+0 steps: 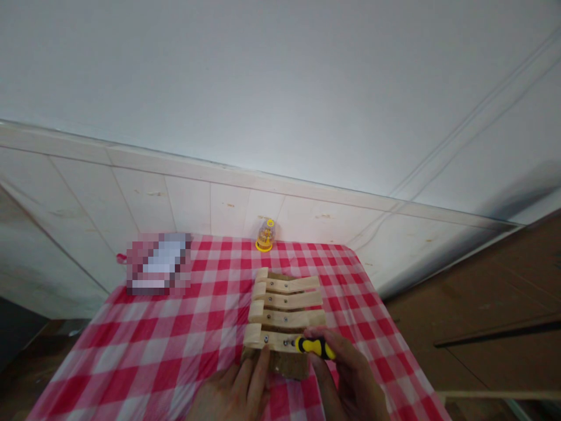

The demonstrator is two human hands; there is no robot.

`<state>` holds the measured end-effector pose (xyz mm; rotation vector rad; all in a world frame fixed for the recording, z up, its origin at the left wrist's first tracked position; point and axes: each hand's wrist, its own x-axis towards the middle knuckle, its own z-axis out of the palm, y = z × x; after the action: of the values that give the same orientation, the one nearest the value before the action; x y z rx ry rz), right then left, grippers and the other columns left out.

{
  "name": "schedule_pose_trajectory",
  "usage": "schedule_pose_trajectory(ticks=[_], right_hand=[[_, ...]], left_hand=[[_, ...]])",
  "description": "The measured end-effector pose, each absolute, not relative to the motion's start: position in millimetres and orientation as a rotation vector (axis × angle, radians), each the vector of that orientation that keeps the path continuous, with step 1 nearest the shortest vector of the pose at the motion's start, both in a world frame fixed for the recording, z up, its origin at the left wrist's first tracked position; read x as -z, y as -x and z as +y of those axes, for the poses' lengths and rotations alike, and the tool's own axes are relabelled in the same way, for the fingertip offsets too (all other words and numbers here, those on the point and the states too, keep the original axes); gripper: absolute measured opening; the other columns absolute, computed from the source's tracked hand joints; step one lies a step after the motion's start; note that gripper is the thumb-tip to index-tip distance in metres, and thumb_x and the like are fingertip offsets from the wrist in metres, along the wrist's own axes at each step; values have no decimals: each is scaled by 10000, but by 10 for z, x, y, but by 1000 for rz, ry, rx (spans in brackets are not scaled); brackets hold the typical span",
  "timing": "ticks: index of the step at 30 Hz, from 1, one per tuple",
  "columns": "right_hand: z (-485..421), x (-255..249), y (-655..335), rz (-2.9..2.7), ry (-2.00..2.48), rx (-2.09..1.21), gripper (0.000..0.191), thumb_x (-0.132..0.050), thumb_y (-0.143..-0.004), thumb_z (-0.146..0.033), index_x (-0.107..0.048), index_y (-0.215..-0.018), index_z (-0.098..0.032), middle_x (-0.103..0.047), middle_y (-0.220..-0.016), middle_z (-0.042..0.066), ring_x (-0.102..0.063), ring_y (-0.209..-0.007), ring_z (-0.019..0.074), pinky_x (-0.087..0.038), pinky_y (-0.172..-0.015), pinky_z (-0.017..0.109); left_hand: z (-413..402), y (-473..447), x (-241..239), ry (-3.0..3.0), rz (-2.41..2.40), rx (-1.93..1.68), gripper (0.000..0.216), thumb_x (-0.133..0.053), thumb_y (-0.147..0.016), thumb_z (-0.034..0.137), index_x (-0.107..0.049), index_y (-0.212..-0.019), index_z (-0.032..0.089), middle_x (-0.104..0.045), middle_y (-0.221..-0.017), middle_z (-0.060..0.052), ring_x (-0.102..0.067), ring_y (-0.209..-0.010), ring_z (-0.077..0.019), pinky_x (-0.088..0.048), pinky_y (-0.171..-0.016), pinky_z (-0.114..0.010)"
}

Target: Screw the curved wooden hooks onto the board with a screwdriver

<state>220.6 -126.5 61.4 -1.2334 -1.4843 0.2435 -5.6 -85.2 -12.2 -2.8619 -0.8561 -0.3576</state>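
Observation:
My right hand (350, 374) grips a yellow-and-black screwdriver (314, 347) between thumb and fingers. Its short shaft points left, with the tip at a screw in the nearest of several pale wooden hook pieces (276, 341). These pieces lie in a row across a brown wooden board (289, 368), each with two dark screws, and their left ends curve upward. My left hand (236, 386) rests with stretched fingers at the board's lower left, the index fingertip touching the nearest piece just below its left screw. Part of the board is hidden beneath the pieces.
Below everything spreads a red-and-white checked tablecloth (188, 327). A clear, yellow-based screwdriver bit case (265, 236) stands at the table's back edge by the white plank wall (193, 199). At the back left lies a blurred-out object (160, 263). Brown boards (482, 304) are on the right.

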Motion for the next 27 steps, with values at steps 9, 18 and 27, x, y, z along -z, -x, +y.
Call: schedule_pose_trajectory(ticks=[9,18,27], right_hand=[[-1177,-518,-2202,-1473,1251,-134,407,-730,-922,-113,-647,-1278,-292,-799,-1098,79,-808,-993,236,-701,-863,371],[-1097,-645,-2154,-1500,1388,-40,312,-773,-906,-228,-649,-1190,-268,-767,-1033,61,-787,-897,219,-689,-787,324],[-1039,-848,-2112,-1676,1296,-5,376,-679,-937,-102,-682,-1261,-292,-765,-1051,52,-782,-936,193,-686,-784,276]], left_hand=[[-853,39,151,2841,-933,465,489,-516,-1000,149,-496,-1485,85,-744,-1241,-181,-769,-947,-218,-652,-751,-285],[-869,54,129,2850,-892,394,539,-468,-978,103,-464,-1516,73,-742,-1234,-184,-765,-918,-221,-640,-684,-281],[-878,26,67,2875,-938,371,608,-488,-973,99,-392,-1573,83,-761,-1160,-144,-749,-803,-192,-618,-631,-260]])
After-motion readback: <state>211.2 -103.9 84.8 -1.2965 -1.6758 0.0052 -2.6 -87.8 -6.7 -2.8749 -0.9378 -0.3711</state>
